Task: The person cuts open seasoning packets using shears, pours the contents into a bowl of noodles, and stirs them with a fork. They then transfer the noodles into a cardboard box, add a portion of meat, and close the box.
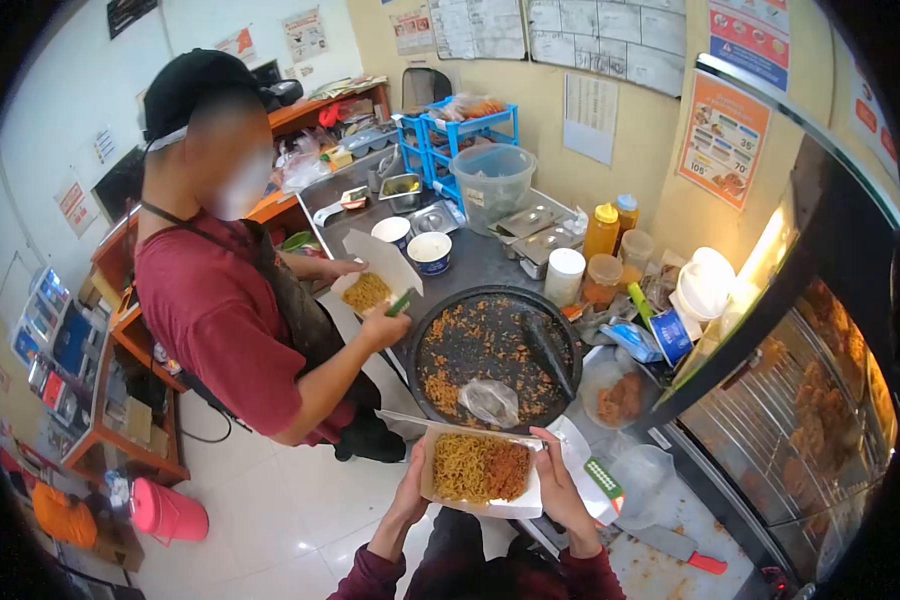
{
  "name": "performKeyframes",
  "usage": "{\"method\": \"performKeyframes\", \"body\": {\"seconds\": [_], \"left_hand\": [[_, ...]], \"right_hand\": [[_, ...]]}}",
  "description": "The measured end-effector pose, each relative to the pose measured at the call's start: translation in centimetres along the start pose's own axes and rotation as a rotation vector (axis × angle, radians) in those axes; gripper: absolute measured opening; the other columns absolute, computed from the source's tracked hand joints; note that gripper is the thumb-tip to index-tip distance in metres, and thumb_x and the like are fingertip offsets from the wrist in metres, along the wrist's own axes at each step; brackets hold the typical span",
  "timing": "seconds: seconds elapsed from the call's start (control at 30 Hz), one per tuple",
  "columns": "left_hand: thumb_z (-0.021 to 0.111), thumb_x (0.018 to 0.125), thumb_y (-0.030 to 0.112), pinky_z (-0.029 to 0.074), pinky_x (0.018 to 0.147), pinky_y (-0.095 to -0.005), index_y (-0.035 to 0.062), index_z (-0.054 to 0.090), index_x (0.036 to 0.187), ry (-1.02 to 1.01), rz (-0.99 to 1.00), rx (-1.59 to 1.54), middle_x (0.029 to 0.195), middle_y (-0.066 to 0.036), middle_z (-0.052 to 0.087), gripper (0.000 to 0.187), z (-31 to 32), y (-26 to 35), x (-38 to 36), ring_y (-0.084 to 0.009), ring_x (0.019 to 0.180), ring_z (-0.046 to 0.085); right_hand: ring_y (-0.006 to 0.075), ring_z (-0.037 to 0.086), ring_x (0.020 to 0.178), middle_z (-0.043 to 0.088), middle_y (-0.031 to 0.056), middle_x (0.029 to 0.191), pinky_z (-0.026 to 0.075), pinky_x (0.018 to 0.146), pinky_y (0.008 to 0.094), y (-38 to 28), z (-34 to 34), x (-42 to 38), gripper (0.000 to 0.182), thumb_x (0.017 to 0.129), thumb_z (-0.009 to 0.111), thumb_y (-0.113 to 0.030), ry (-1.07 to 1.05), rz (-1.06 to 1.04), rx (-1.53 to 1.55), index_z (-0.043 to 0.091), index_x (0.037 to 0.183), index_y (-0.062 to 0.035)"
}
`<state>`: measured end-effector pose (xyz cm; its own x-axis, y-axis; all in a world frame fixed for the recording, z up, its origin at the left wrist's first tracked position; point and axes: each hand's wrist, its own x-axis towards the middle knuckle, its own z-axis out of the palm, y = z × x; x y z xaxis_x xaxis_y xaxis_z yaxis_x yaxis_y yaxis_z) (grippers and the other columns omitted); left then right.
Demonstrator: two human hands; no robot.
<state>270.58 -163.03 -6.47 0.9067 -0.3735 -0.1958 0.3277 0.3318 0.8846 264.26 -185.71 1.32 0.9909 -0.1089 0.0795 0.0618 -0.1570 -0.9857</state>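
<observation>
An open white paper food box (510, 508) is held level between my two hands, with yellow noodles (460, 468) in its left part and an orange-red crumbly topping (507, 470) in its right. My left hand (408, 492) grips the box's left side, near the raised lid flap. Around the right side closes my right hand (560, 488), thumb at the upper corner. Just beyond the box is a large black stone mortar (422, 335) smeared with orange-red bits. A pestle (548, 355) and a crumpled clear plastic bag (490, 402) lie in it.
To the left, a co-worker (210, 320) holds another noodle box (398, 262) and a green-handled utensil (400, 302). Paper bowls (430, 254) and sauce bottles (601, 230) stand on the counter. A red-handled knife (707, 564) lies at right, beside a glass case of fried chicken (820, 430).
</observation>
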Motion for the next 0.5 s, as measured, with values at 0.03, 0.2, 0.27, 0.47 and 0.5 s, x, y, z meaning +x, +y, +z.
{"method": "performKeyframes", "body": {"seconds": [0.03,0.2,0.27,0.47,0.5], "left_hand": [[0.029,0.099,0.045,0.031,0.107,-0.036,0.0143,0.02,0.145,-0.009,0.026,0.013,0.145,-0.006,0.031,0.056,-0.7,0.5,1.1,-0.021,0.133,0.032],[0.036,0.098,0.045,0.027,0.109,-0.0364,0.0094,0.02,0.145,-0.013,0.014,-0.064,0.145,-0.008,0.031,0.061,-4.0,3.7,8.2,-0.0214,0.134,0.03],[0.036,0.098,0.046,0.027,0.109,-0.0364,0.009,0.018,0.145,-0.005,0.031,-0.091,0.145,-0.009,0.03,0.063,-5.4,4.8,10.9,-0.0216,0.134,0.03],[0.034,0.096,0.051,0.019,0.112,-0.0352,0.0057,0.011,0.147,-0.016,0.092,-0.046,0.15,-0.011,0.019,0.072,-7.1,9.0,19.2,-0.0219,0.138,0.02],[0.034,0.097,0.051,0.019,0.112,-0.0352,0.0056,0.012,0.146,-0.022,0.122,-0.032,0.149,-0.011,0.02,0.071,-6.9,9.6,20.4,-0.0217,0.138,0.02]], "right_hand": [[0.0199,0.043,0.116,0.047,0.0122,0.122,0.031,0.101,0.0318,1.1,0.6,1.2,0.044,0.101,0.029,-0.036,0.016,0.034,0.05,0.032,0.136,-0.0085],[0.0196,0.04,0.125,0.04,0.0077,0.137,0.036,0.101,0.0326,2.4,3.3,8.8,0.066,0.096,0.019,-0.058,0.121,0.195,0.338,0.028,0.141,-0.0108],[0.0189,0.041,0.126,0.038,0.0064,0.141,0.041,0.096,0.032,1.3,4.2,11.7,0.071,0.094,0.019,-0.061,0.123,0.214,0.472,0.023,0.145,-0.0113],[0.0245,0.052,0.11,0.043,0.016,0.13,0.05,0.083,0.0357,2.0,5.8,16.5,0.071,0.093,0.03,-0.06,0.336,0.21,0.392,0.021,0.145,-0.012],[0.0249,0.053,0.107,0.043,0.0157,0.129,0.051,0.081,0.0357,2.2,5.9,16.5,0.071,0.093,0.032,-0.061,0.4,0.219,0.327,0.021,0.145,-0.0137]]}}
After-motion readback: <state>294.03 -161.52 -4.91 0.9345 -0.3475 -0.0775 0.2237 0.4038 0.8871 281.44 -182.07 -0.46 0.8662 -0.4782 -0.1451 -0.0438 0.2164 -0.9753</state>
